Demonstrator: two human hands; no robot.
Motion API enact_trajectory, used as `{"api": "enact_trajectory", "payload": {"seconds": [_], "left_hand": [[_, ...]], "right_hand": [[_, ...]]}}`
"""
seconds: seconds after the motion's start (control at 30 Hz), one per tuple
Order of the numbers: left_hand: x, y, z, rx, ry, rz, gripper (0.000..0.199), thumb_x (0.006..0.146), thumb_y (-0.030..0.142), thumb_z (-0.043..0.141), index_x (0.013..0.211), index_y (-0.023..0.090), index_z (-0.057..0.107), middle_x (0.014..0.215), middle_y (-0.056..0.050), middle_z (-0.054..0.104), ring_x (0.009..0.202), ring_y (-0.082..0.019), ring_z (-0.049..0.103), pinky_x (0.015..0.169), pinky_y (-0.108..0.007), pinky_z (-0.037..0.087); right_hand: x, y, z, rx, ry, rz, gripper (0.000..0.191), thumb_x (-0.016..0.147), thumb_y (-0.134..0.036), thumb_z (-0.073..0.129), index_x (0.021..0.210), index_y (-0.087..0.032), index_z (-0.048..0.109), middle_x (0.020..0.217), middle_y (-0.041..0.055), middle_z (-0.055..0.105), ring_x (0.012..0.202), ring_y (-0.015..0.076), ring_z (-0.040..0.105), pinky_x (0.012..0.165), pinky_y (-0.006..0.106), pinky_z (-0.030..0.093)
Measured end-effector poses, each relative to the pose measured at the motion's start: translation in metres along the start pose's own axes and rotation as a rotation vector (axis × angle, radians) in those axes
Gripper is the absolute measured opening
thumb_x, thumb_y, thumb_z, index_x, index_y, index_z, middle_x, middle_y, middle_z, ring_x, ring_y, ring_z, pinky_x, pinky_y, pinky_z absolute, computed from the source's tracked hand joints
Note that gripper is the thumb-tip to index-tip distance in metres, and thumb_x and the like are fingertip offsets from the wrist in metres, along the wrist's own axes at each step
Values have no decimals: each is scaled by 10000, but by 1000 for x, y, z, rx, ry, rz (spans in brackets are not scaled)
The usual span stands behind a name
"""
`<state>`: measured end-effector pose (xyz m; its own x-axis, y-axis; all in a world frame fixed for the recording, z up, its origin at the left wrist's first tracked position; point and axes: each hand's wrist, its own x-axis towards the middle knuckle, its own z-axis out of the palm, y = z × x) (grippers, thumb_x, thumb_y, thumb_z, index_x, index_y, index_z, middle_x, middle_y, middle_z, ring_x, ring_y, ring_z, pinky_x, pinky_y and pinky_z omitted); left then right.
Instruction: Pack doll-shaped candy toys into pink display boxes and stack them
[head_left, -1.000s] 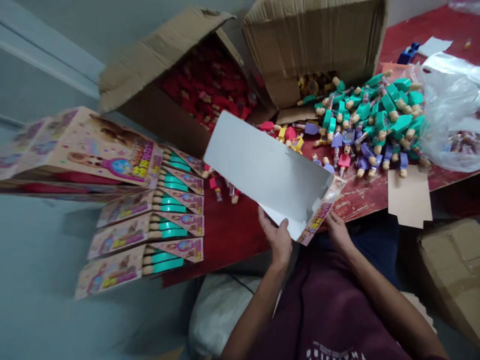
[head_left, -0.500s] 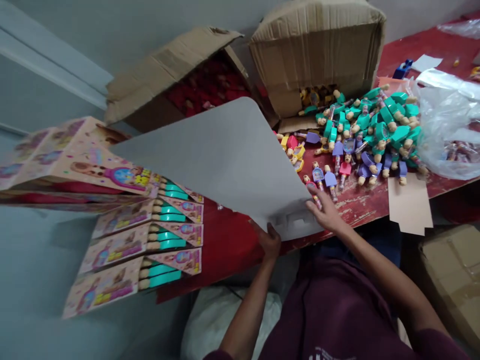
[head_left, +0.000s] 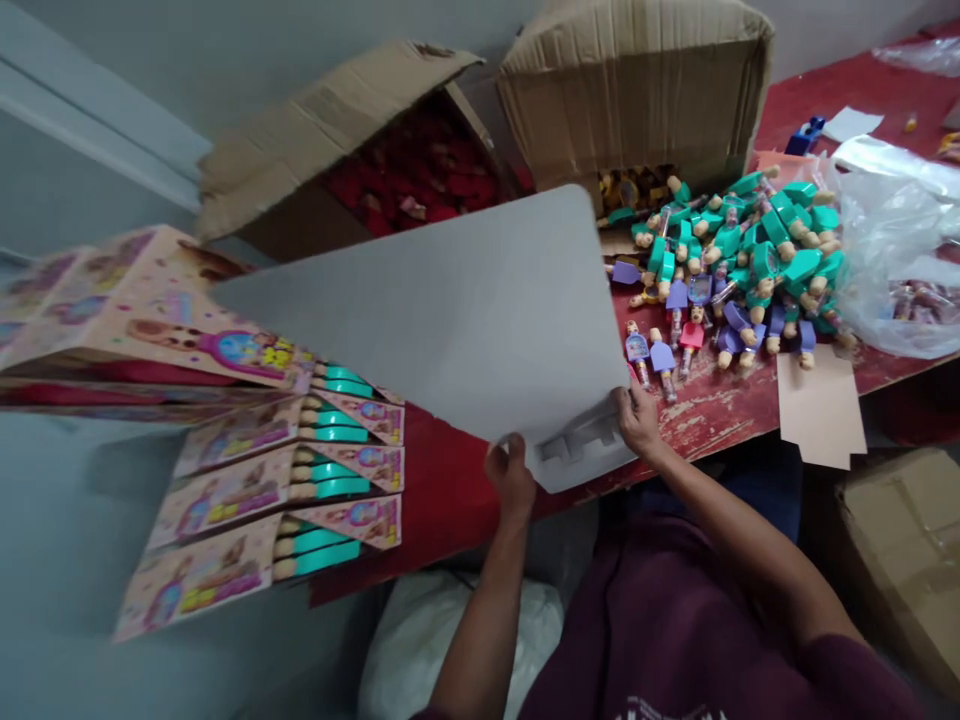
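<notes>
A large sheet of cardboard [head_left: 465, 310], plain grey on the upper side with a rounded corner, slants across the red table. At its near end is a folded strip with slots cut in it. My left hand [head_left: 514, 475] grips the left edge of that end, fingers curled and thumb on top. On the opposite edge, my right hand [head_left: 637, 420] is closed around the strip's right side. The far left end of the sheet runs behind printed display boxes [head_left: 202, 340]. Small toys with purple and pink paddle-shaped cases [head_left: 660, 355] lie just beyond my right hand.
Teal-cased toys [head_left: 750, 240] are heaped to the right, beside a clear plastic bag [head_left: 892, 250]. Behind the sheet stand two open cartons, one with red items [head_left: 420, 170]. Cut card pieces [head_left: 821, 405] overhang the table's front edge. Filled display boxes [head_left: 330, 475] stand at left.
The sheet's right side has swung right and up, covering some yellow toys. My left hand has shifted slightly left, and my right hand has closed on the edge.
</notes>
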<state>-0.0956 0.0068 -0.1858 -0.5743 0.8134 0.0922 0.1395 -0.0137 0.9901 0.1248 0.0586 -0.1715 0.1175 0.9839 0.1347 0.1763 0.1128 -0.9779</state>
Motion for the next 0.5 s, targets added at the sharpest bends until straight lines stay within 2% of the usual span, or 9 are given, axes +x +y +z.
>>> {"api": "enact_trajectory", "payload": {"seconds": [0.07, 0.17, 0.27, 0.33, 0.4, 0.43, 0.5], "left_hand": [[6, 1, 9, -1, 5, 16, 535, 760, 689, 739, 817, 160, 679, 818, -41, 689, 816, -199, 637, 807, -315, 524], [8, -4, 19, 10, 39, 32, 550, 788, 705, 695, 754, 158, 658, 739, -30, 660, 734, -182, 601, 735, -309, 506], [6, -7, 23, 29, 83, 37, 581, 763, 737, 680, 683, 167, 598, 655, 0, 583, 678, -162, 546, 697, -307, 482], [5, -5, 23, 42, 102, 28, 592, 720, 743, 700, 643, 178, 543, 614, 26, 513, 641, -144, 489, 661, -298, 456], [5, -2, 22, 43, 108, 16, 591, 695, 746, 697, 651, 189, 505, 616, 42, 469, 630, -134, 451, 649, -299, 447], [6, 0, 22, 55, 93, 26, 584, 710, 752, 669, 683, 195, 497, 637, 41, 471, 643, -140, 459, 663, -309, 460], [10, 0, 21, 111, 19, 74, 563, 773, 765, 571, 778, 208, 488, 712, 24, 513, 722, -175, 516, 733, -357, 503]], "right_hand": [[6, -1, -6, 81, -26, -3, 463, 954, -657, 474, 971, -222, 633, 840, 45, 632, 789, 220, 558, 754, 343, 466], [9, -2, -9, 182, -93, 20, 436, 924, -638, 557, 987, -224, 680, 884, 29, 675, 842, 222, 601, 776, 334, 496], [7, -2, -5, 154, -78, 26, 393, 948, -586, 557, 966, -219, 697, 862, 23, 680, 836, 215, 617, 803, 340, 514], [3, 1, -7, 91, -51, -14, 377, 964, -553, 547, 1037, -215, 696, 943, 45, 708, 892, 220, 638, 854, 357, 525], [-5, 10, -26, -13, 27, -68, 390, 970, -525, 545, 1155, -207, 676, 1098, 84, 715, 999, 234, 649, 926, 384, 522], [-11, 16, -44, -80, 105, -80, 401, 972, -509, 546, 1203, -202, 660, 1167, 105, 702, 1056, 242, 643, 967, 403, 512], [-28, 31, -98, -231, 364, -30, 409, 971, -480, 541, 1239, -187, 636, 1235, 135, 670, 1138, 258, 617, 1038, 444, 478]]}}
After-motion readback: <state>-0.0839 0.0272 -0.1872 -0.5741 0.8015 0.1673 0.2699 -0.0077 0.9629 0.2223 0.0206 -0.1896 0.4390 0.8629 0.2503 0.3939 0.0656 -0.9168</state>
